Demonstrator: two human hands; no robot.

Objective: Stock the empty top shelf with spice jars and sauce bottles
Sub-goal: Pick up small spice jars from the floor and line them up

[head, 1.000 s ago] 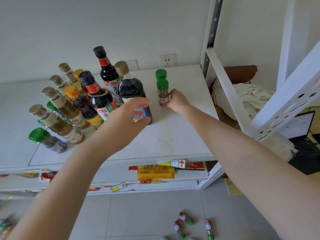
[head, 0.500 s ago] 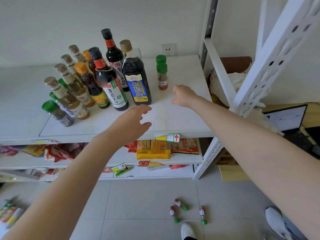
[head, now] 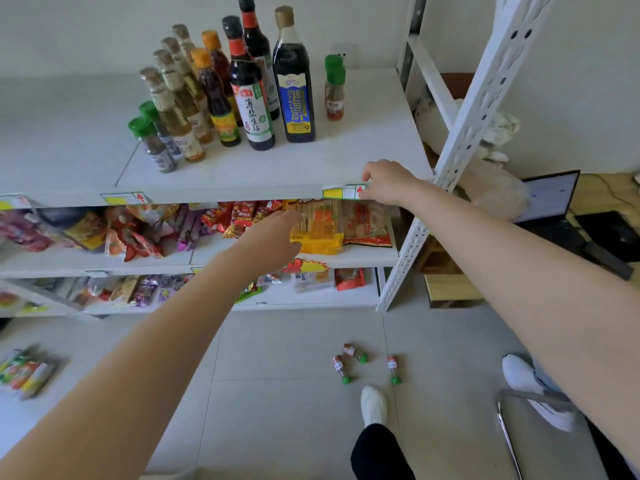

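Spice jars (head: 335,88) stand released; empty, relaxed hands, left (head: 273,237) and right (head: 384,181), have drawn back.

1. On the top shelf (head: 363,147), the sauce bottles (head: 263,91) stand clustered at its middle, reaching toward the back edge.
2. The right pair of spice jars (head: 335,91) stands one behind the other, just right of the cluster. The left pair of spice jars (head: 154,140) stands at the cluster's front left.
3. Snack packets (head: 367,220) lie along the middle shelf (head: 360,259), directly below.
4. The right hand (head: 384,181) is at the top shelf's front edge near its right corner, beside a shelf label (head: 343,192).
5. The left hand (head: 273,237) hangs before the snack packets.
6. Three floor jars (head: 355,353) lie before the shelves, just beyond a shoe (head: 373,405).
7. A laptop (head: 550,195) sits right of the upright post (head: 478,98).
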